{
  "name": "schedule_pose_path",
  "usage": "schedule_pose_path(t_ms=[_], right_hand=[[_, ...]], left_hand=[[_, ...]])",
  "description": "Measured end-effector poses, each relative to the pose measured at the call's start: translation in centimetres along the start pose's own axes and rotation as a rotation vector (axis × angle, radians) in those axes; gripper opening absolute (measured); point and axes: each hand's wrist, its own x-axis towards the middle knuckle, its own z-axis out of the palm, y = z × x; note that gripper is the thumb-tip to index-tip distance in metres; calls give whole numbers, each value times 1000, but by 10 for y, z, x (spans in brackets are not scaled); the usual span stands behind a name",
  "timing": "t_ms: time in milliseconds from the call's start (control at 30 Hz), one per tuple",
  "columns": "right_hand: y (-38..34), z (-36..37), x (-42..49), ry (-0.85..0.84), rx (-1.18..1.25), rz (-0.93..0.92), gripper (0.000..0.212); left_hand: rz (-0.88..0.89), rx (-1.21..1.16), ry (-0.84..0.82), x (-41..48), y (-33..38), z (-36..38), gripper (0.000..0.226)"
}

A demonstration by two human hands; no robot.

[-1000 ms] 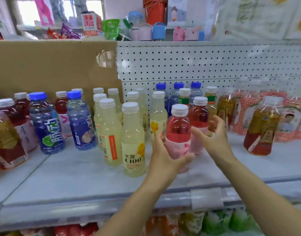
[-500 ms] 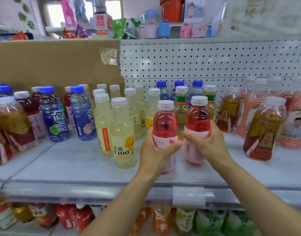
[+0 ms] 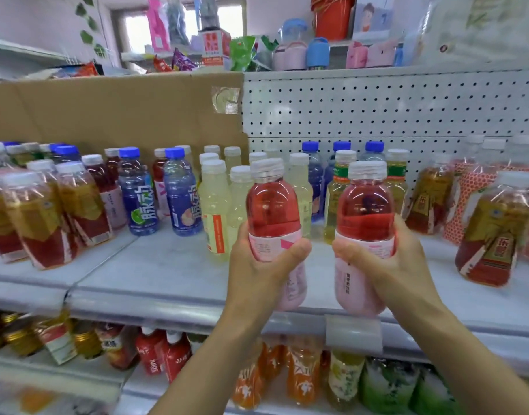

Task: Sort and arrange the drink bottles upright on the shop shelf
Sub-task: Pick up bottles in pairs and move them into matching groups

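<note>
Your left hand [image 3: 257,265] grasps the left pink bottle [image 3: 272,211], your right hand [image 3: 398,265] the right pink bottle [image 3: 365,211], both upright at the shelf [image 3: 167,271] front. Keep them level; set each base flat among like drinks.

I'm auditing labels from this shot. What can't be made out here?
Head view, left pink bottle: label mostly covered by the left hand.
Head view, right pink bottle: label partly covered by the right hand, print too small.
Head view, tea bottles at left edge: blurred, cut off.
Head view, lower-shelf bottles: tops hidden by shelf lip.
</note>
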Motion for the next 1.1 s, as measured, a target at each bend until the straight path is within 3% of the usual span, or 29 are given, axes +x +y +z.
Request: schedule_pose_path(t_ms=[267,533,767,1100], right_hand=[[-28,88,-35,-62,49,-36,53],[-60,217,-78,-103,98,-12,55],[-80,319,-114,-54,105,-3,61],[-93,433,-123,-83,147,22,54]], left_hand=[[-6,-9,42,-23,16,-93,58],[-29,82,42,-46,27,-237,41],[-66,96,69,-60,33,-353,46],[-111,98,128,-53,30,-474,61]])
